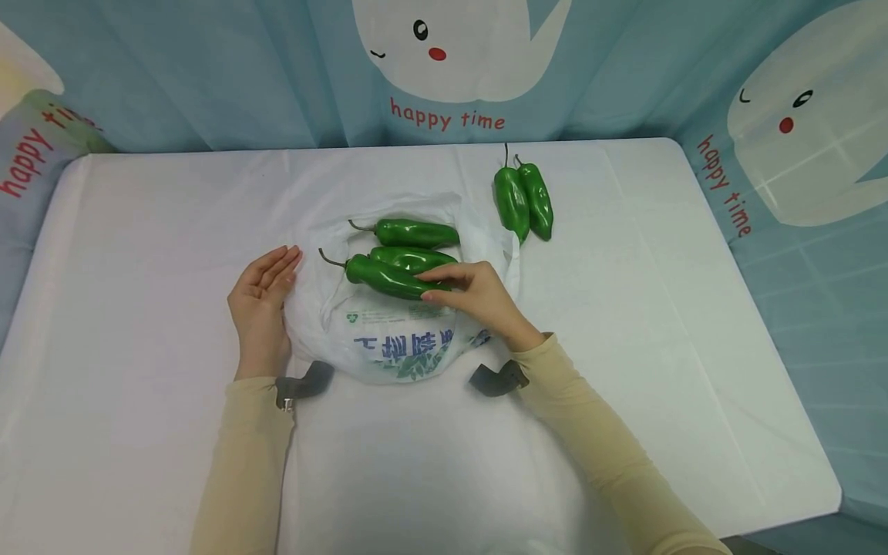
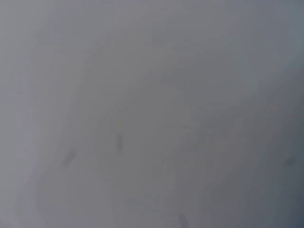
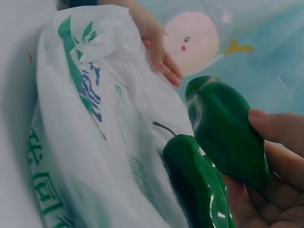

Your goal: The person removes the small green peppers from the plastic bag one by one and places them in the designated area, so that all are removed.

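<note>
1. The right hand (image 1: 480,290) has its grip clamped on the held pepper (image 1: 391,279), thumb and fingers pinching it near the stemless end; the stem (image 1: 331,260) points left.
2. That pepper is over the spread white plastic bag (image 1: 308,317), just beside the middle pepper (image 1: 398,257) and in front of the rear pepper (image 1: 416,232). How deep these lie in the bag I cannot tell.
3. The left hand (image 1: 262,301) holds nothing; its grip is slack, fingers loosely extended beside the bag's left edge. Contact with the plastic is unclear, and the left wrist view is only grey blur.
4. Two more peppers (image 1: 512,202) lie side by side on the worktop (image 1: 659,324), beyond the bag's right edge.
5. The step in hand looks like handling one pepper at the bag; whether setting down or picking up, I cannot tell.
6. Either way, the next move probably calls for a steady pinch on that smooth skin, with the stem clear of the thin plastic.
</note>
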The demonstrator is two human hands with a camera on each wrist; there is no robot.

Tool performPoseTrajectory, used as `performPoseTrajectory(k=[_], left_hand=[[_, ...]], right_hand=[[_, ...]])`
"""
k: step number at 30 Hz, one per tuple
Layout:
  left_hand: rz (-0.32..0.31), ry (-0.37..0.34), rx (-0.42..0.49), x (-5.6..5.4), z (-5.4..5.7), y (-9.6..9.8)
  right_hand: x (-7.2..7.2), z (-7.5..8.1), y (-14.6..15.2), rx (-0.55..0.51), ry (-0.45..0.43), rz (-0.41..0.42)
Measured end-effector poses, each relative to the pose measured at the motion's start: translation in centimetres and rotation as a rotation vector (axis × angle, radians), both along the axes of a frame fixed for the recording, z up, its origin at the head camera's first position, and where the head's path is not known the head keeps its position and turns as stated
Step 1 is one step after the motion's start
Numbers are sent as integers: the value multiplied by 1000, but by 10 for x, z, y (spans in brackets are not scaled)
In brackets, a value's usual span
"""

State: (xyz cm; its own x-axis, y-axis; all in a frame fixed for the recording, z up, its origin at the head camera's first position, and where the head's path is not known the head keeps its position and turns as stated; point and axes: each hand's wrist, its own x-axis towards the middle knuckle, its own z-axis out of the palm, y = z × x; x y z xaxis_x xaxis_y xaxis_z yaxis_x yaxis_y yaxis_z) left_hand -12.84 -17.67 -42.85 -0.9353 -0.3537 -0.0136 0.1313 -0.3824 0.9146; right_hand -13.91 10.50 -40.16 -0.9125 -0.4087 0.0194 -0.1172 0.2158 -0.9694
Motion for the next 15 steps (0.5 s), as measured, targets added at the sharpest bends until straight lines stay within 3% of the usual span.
performPoseTrajectory(k=[15], left_hand=[[9, 6, 23, 0, -1, 1]], right_hand=[[-4, 6, 10, -63, 11, -87]])
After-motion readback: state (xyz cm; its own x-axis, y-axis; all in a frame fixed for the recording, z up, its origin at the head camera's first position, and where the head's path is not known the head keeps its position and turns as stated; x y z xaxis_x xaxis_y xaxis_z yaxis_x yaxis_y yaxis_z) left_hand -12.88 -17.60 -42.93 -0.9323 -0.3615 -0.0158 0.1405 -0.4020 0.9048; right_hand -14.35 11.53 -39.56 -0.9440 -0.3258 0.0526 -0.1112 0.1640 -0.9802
